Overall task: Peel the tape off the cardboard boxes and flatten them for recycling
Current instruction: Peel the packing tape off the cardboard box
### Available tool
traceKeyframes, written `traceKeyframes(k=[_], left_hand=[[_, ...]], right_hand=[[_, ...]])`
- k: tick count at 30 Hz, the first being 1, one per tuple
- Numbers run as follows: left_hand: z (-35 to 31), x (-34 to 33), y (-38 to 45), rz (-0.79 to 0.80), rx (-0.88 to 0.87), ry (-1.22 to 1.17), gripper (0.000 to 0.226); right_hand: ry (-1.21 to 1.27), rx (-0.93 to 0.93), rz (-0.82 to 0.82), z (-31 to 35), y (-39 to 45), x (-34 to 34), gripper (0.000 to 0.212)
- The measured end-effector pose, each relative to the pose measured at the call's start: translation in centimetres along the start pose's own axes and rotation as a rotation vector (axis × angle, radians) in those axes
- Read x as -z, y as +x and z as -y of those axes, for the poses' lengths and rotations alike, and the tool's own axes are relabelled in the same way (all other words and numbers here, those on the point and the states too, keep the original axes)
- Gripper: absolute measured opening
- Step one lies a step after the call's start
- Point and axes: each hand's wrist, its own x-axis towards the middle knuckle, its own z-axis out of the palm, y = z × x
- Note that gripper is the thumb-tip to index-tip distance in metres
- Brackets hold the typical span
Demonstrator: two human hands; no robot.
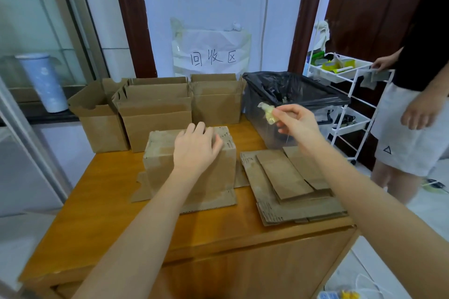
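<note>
A closed cardboard box (194,167) stands near the middle of the wooden desk (102,204), with its lower flaps spread flat on the surface around it. Its top is covered by the left hand (196,148), which is laid palm down with the fingers bent over the far edge. A crumpled wad of yellowish tape (268,113) is pinched between the thumb and fingertips of the right hand (297,121), which is raised in front of a clear bin (257,114) lined with a black bag (291,85). Just right of the box, a stack of flattened cardboard (289,184) is laid on the desk. Along the far edge of the desk, three open boxes (158,114) are lined up side by side. On the wall behind them a paper sign (211,53) with handwritten characters is fixed. At the right, a white trolley (349,94) is touched by the hand of a second person (413,94) in a black top and pale shorts.
</note>
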Motion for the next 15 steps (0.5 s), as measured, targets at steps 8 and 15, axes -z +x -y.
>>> traceKeyframes(k=[8,15], left_hand=[[-0.6,-1.5,1.1,-0.038,0.02,-0.011,0.041],[-0.4,-2.1,1.1,-0.075,0.011,0.017,0.042]], right_hand=[[0.034,0.096,-0.119,3.0,7.2,1.2,0.013],[-0.539,0.034,-0.281,1.0,14.3,3.2,0.019]])
